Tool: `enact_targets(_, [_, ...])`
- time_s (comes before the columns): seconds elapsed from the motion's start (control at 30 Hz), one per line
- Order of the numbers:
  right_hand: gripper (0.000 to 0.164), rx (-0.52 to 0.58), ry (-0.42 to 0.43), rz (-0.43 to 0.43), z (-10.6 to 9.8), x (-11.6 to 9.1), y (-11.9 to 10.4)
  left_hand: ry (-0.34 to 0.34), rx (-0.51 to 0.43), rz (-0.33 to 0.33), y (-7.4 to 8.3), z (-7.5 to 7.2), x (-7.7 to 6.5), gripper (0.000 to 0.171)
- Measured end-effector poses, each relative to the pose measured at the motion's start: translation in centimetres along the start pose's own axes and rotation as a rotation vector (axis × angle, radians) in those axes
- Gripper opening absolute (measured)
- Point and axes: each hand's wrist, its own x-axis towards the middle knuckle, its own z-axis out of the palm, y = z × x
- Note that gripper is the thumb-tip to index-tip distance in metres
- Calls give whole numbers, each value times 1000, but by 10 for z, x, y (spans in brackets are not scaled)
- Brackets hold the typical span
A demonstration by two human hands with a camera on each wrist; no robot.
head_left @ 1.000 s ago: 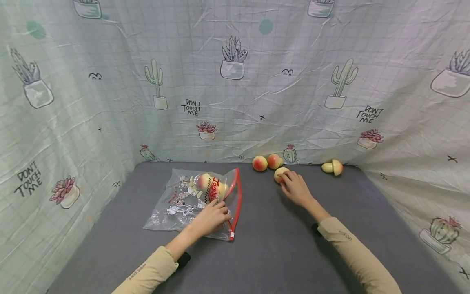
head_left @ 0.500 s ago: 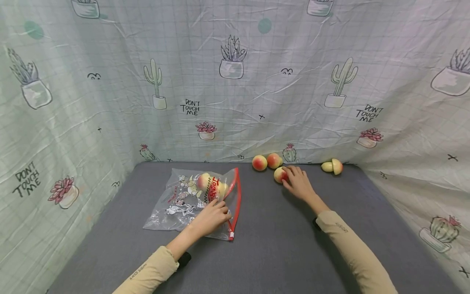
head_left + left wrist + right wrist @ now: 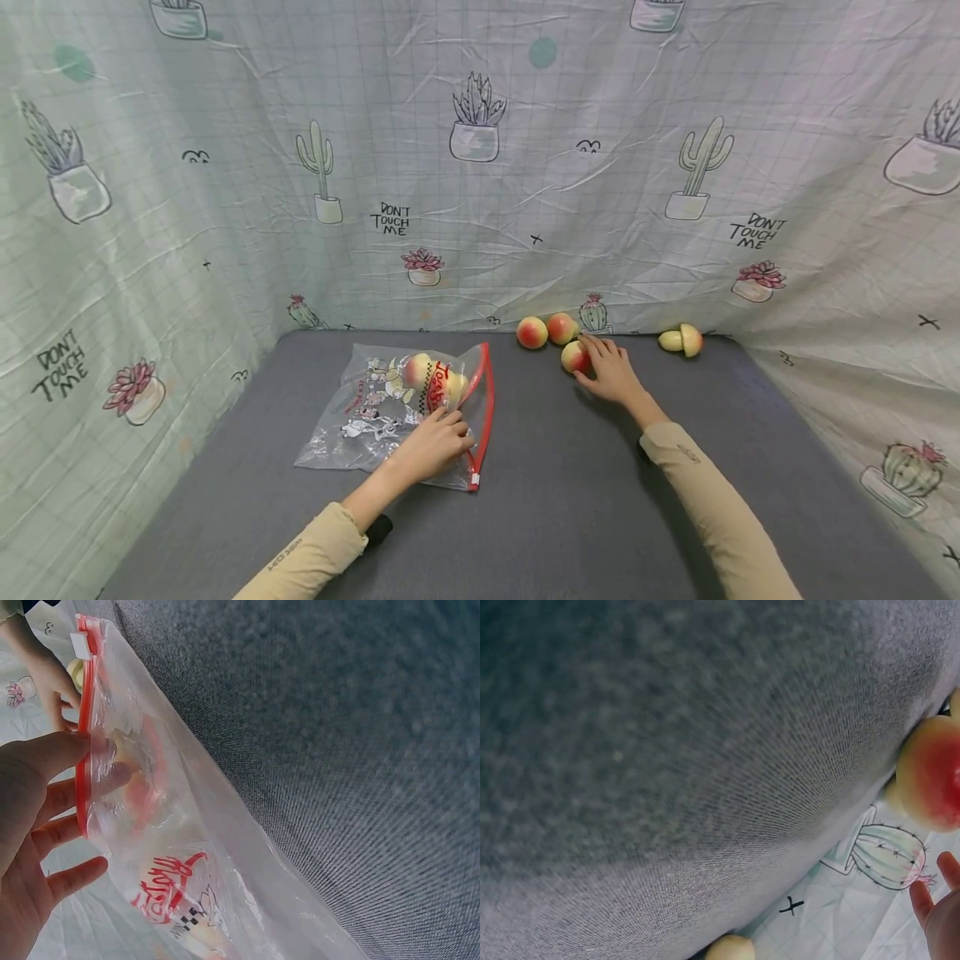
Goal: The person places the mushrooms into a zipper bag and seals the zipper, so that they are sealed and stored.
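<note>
A clear zip bag [image 3: 375, 417] with a red slider edge and cartoon print lies flat on the left half of the table. My left hand [image 3: 431, 443] pinches its red edge [image 3: 84, 776] near the opening, with a fingertip showing through the plastic. Red-and-yellow round fruit [image 3: 422, 369] shows inside the bag. On the table to the right, a peach [image 3: 573, 357] sits beside my right hand [image 3: 611, 372]. In the right wrist view, spread fingers [image 3: 922, 900] stand apart from the red-cheeked peach [image 3: 934, 776].
Behind that peach, another peach [image 3: 532, 332] and a red-and-yellow fruit [image 3: 561, 327] with a yellow end stand by the printed curtain [image 3: 480, 250]. A mushroom-shaped yellow piece [image 3: 681, 340] lies at the back right of the grey table [image 3: 540, 517].
My right hand has drawn slightly right off the peach, uncovering more of it, and its fingers have spread. The peach stays in place. My left hand and the bag are unchanged.
</note>
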Motion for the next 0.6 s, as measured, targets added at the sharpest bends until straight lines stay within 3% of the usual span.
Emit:
enact_targets(0.37, [73, -27, -90, 15, -1, 3, 3, -21, -53, -19, 0, -3, -1, 11])
enact_targets(0.6, [77, -35, -125, 20, 3, 6, 5, -19, -17, -15, 1, 0, -2, 11])
